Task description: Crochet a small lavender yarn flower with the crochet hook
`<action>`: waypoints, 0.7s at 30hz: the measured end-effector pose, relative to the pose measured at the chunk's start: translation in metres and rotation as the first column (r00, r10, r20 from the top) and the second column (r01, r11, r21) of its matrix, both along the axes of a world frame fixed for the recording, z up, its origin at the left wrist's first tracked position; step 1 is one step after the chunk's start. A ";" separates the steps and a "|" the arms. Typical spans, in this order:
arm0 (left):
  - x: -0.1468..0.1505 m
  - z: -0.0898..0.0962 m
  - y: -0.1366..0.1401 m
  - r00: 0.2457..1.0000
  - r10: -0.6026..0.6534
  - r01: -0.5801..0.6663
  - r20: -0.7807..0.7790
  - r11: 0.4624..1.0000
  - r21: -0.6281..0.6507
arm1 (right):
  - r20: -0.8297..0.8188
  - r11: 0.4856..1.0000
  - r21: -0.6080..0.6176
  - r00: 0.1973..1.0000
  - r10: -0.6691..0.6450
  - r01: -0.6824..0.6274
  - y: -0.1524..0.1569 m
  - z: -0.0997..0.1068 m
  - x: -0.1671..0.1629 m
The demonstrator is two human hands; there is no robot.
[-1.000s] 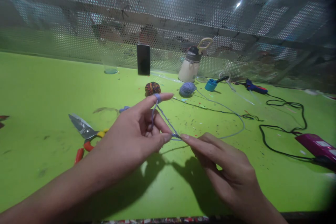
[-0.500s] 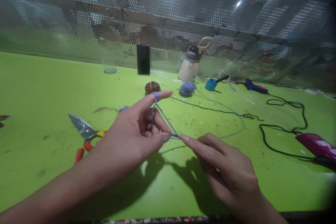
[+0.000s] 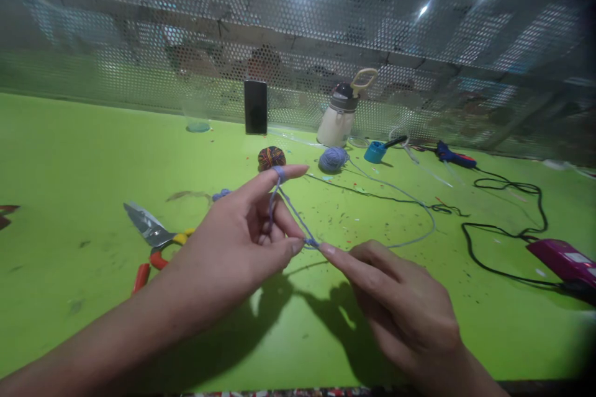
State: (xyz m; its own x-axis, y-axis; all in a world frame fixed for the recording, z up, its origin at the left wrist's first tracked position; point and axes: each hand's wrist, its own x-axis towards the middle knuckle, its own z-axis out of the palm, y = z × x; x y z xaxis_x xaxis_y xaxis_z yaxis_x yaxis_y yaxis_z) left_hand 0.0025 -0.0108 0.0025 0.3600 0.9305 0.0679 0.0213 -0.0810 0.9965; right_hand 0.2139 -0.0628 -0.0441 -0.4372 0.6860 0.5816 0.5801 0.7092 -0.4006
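Observation:
My left hand (image 3: 251,229) pinches a small bit of purple yarn stitching (image 3: 311,242) between thumb and finger. Its index finger sticks out with purple yarn (image 3: 279,175) wound round it, and a strand slants down from there to the stitching. Against the right end of that stitching rests the index fingertip of my right hand (image 3: 400,298), its fingers closed on a thin crochet hook that is mostly hidden. From a purple ball of yarn (image 3: 333,160) a loose strand (image 3: 426,211) curves round on the right and back to my hands.
Scissors (image 3: 151,229) lie partly behind my left forearm. Behind my hands are a multicoloured yarn ball (image 3: 271,158), a dark phone (image 3: 256,108), a bottle (image 3: 336,121) and a blue pot (image 3: 375,152). To the right lie a glue gun (image 3: 454,155), black cable (image 3: 470,248) and magenta device (image 3: 561,258).
The hook's grey tip, which showed at the stitching before, is now covered by purple yarn or withdrawn. Both hands keep nearly the same place; the view has shifted slightly.

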 end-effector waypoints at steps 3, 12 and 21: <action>-0.001 0.002 -0.002 1.000 -0.005 0.005 -0.003 1.000 -0.005 | -0.004 1.000 -0.016 1.000 -0.009 0.009 -0.001 0.001 -0.001; -0.001 0.001 -0.003 1.000 -0.008 0.009 -0.026 1.000 0.013 | -0.005 1.000 -0.024 1.000 -0.012 0.012 -0.001 0.000 0.000; -0.001 0.004 -0.005 0.995 0.022 -0.017 -0.099 0.998 0.056 | -0.008 1.000 -0.012 1.000 -0.022 0.021 -0.002 -0.001 0.000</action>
State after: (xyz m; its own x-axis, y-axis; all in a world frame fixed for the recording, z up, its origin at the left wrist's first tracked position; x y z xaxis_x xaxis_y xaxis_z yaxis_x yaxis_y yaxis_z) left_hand 0.0011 -0.0155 0.0067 0.3494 0.9332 0.0841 0.1224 -0.1344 0.9833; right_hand 0.2135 -0.0652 -0.0447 -0.4175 0.7021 0.5769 0.5919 0.6918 -0.4136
